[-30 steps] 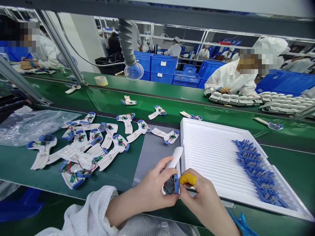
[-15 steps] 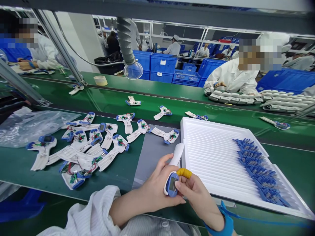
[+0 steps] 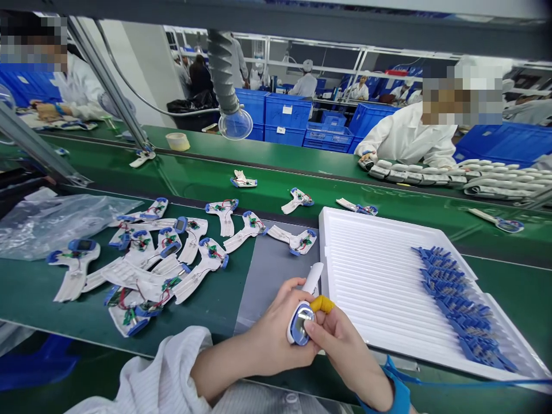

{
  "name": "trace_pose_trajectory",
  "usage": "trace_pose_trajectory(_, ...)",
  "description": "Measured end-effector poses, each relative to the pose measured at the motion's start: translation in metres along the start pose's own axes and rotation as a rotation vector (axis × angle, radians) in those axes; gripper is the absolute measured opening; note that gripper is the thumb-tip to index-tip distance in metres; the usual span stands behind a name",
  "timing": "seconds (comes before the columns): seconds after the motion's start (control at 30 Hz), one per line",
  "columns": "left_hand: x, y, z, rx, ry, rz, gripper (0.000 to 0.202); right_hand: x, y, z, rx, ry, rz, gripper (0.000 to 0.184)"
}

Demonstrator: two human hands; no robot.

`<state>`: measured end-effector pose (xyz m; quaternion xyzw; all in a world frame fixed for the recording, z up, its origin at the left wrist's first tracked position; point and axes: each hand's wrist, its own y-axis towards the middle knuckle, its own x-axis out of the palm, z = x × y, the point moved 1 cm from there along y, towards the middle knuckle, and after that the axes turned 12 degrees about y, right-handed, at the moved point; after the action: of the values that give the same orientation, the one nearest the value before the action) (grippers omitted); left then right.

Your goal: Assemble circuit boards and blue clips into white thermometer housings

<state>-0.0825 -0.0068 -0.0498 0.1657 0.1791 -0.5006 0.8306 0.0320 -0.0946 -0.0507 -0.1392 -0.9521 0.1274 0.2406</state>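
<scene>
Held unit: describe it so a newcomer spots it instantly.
Find the white ribbed tray, then the person's left grip beside it. It holds the white unit with a blue-rimmed display. Nearby lookalikes lie loose; this one is held.

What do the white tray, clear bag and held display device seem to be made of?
White ridged tray: probably moulded plastic, satin, evenly ridged. Clear bag: likely plastic film, glossy, wrinkled, see-through. Held display device: seemingly hard plastic, smooth, round-edged; its reflective window may be plastic or glass.
</scene>
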Motion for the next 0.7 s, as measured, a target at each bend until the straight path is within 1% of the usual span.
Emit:
trace_pose_trajectory(0.17,-0.002,0.0,-0.005,-0.05,-0.037,-0.098,0.052,-0.005,0.005,0.002,0.042,0.008,-0.01,0.041)
trace_pose_trajectory(0.27,-0.005,0.001,-0.002,-0.075,0.009,-0.148,0.051,-0.004,0.005,0.006,0.055,0.008,0.041,0.041)
trace_pose_trajectory(0.33,-0.008,0.003,0.001,-0.082,0.075,-0.16,0.051,-0.002,0.002,0.005,0.048,-0.019,0.065,0.043)
trace_pose_trajectory(0.4,-0.013,0.004,0.002,-0.062,0.096,-0.125,0.05,0.0,0.003,-0.003,0.038,-0.118,0.034,0.042)
trace_pose_trajectory(0.43,-0.016,0.005,0.001,-0.065,0.071,-0.087,0.049,0.0,0.006,-0.01,0.038,-0.23,-0.011,0.041)
trace_pose_trajectory(0.47,-0.019,0.006,-0.002,-0.096,0.012,-0.053,0.046,0.0,0.013,-0.021,0.024,-0.42,-0.064,0.039)
trace_pose_trajectory(0.5,-0.021,0.006,-0.007,-0.15,-0.07,-0.027,0.041,-0.001,0.023,-0.034,-0.007,-0.667,-0.11,0.038)
trace_pose_trajectory(0.53,-0.021,0.006,-0.013,-0.215,-0.163,-0.025,0.035,-0.003,0.038,-0.049,-0.058,-0.93,-0.13,0.037)
trace_pose_trajectory(0.57,-0.021,0.005,-0.021,-0.28,-0.245,-0.043,0.028,-0.005,0.057,-0.065,-0.138,-1.24,-0.132,0.035)
trace_pose_trajectory(0.6,-0.019,0.005,-0.029,-0.338,-0.293,-0.073,0.021,-0.008,0.08,-0.082,-0.228,-1.393,-0.052,0.032)
trace_pose_trajectory(0.63,-0.016,0.005,-0.038,-0.374,-0.299,-0.103,0.019,-0.012,0.104,-0.097,-0.292,-1.465,0.022,0.029)
trace_pose_trajectory(0.67,-0.013,0.004,-0.046,-0.389,-0.256,-0.118,0.024,-0.015,0.13,-0.111,-0.35,-1.531,0.075,0.026)
trace_pose_trajectory(0.7,-0.01,0.005,-0.055,-0.398,-0.188,-0.108,0.032,-0.018,0.155,-0.122,-0.411,-1.581,0.116,0.022)
